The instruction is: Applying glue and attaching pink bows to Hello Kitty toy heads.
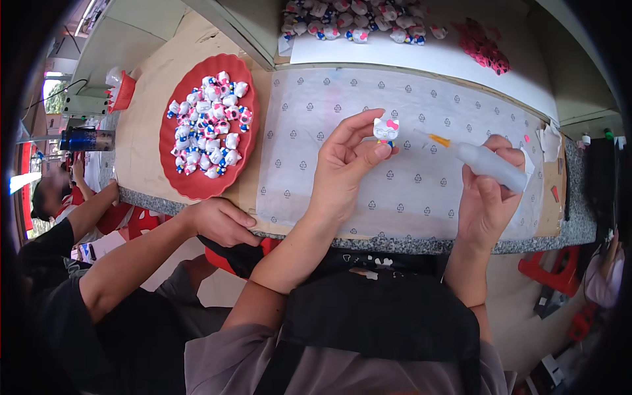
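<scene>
My left hand (pixel 352 155) pinches a small white cat figurine (pixel 386 128) with a pink bow and a blue-and-yellow lower part, held upright above the paper sheet. To its right, my right hand (pixel 492 187) is wrapped around a translucent squeeze bottle (pixel 494 168). An orange needle tip (pixel 438 139) on the bottle points left toward the figurine, with a gap between them. What fills the bottle cannot be made out. Under both hands lies a white paper sheet (pixel 316 178) printed with small marks.
Left of the sheet, a red scalloped plate (pixel 172 161) holds several similar figurines. More figurines (pixel 359 20) and a pink pile (pixel 484 47) lie on the white shelf beyond. A co-worker's hand (pixel 227 222) rests at the table edge near the plate. A red basket (pixel 123 92) stands far left.
</scene>
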Demonstrator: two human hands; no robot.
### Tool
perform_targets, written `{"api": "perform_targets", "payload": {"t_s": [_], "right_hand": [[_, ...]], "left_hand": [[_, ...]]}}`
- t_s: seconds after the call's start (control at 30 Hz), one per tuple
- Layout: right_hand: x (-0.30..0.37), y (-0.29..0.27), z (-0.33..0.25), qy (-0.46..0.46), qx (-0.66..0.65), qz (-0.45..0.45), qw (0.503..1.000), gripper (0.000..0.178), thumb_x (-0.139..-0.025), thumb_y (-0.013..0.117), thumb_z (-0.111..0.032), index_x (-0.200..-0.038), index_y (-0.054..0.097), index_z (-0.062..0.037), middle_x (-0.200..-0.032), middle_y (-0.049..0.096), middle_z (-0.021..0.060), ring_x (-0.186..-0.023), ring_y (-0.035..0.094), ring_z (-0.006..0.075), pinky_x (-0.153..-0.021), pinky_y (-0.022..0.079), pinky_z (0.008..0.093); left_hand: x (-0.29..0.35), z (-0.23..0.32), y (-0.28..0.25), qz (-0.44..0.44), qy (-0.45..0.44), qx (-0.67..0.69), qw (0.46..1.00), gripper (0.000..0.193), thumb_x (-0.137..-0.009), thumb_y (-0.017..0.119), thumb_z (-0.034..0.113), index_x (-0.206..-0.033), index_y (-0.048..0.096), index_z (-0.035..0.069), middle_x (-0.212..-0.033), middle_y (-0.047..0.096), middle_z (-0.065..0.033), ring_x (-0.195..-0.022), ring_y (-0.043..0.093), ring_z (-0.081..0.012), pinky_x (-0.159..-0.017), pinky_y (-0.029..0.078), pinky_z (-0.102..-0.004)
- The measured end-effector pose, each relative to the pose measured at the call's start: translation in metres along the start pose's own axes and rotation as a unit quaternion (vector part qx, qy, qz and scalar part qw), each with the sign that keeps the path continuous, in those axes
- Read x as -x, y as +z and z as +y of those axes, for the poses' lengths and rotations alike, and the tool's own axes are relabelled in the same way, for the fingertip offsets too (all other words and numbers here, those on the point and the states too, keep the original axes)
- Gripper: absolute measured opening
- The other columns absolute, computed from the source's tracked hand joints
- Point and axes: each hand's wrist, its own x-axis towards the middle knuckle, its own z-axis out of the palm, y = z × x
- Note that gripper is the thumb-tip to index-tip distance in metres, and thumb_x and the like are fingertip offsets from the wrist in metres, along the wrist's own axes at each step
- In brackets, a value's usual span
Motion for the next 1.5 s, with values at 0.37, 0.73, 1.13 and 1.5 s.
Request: {"api": "perform_targets", "payload": {"t_s": [0.37, 0.73, 1.13, 1.5], "right_hand": [[0.005, -0.002, 0.016, -0.214, 0.233, -0.101, 0.943, 0.044, -0.053, 0.076, -0.003, -0.086, 0.048, -0.0032, -0.082, 0.047, 0.0100, -0.064, 0.051, 0.0165, -0.057, 0.043, 0.0249], [0.008, 0.002, 0.014, -0.226, 0.246, -0.132, 0.933, 0.044, -0.051, 0.076, 0.000, -0.086, 0.049, -0.0024, -0.080, 0.048, 0.0100, -0.061, 0.050, 0.0147, -0.053, 0.043, 0.0228], [0.009, 0.001, 0.013, -0.224, 0.257, -0.133, 0.931, 0.043, -0.051, 0.076, 0.001, -0.085, 0.050, -0.0032, -0.080, 0.048, 0.0094, -0.060, 0.049, 0.0145, -0.052, 0.043, 0.0225], [0.008, 0.001, 0.013, -0.244, 0.272, -0.129, 0.922, 0.045, -0.051, 0.075, 0.000, -0.087, 0.048, -0.0045, -0.081, 0.048, 0.0089, -0.061, 0.049, 0.0143, -0.053, 0.043, 0.0228]], "left_hand": [[-0.001, -0.002, 0.000, -0.021, -0.004, -0.029, 0.999, 0.041, -0.072, 0.058, 0.001, -0.111, 0.043, 0.000, -0.103, 0.051, -0.0075, -0.086, 0.052, -0.0111, -0.076, 0.043, -0.0282], [0.000, -0.002, 0.003, 0.007, 0.001, -0.030, 1.000, 0.040, -0.070, 0.058, -0.006, -0.108, 0.046, -0.001, -0.098, 0.049, -0.0062, -0.077, 0.053, -0.0073, -0.071, 0.042, -0.0188], [0.001, -0.002, 0.002, 0.013, -0.002, -0.037, 0.999, 0.040, -0.070, 0.058, -0.005, -0.108, 0.046, -0.001, -0.098, 0.051, -0.0076, -0.079, 0.054, -0.0093, -0.073, 0.043, -0.0205], [0.000, -0.004, 0.001, -0.008, -0.007, -0.037, 0.999, 0.040, -0.071, 0.059, -0.002, -0.108, 0.045, -0.001, -0.099, 0.051, -0.0082, -0.081, 0.054, -0.0107, -0.075, 0.044, -0.0246]]}}
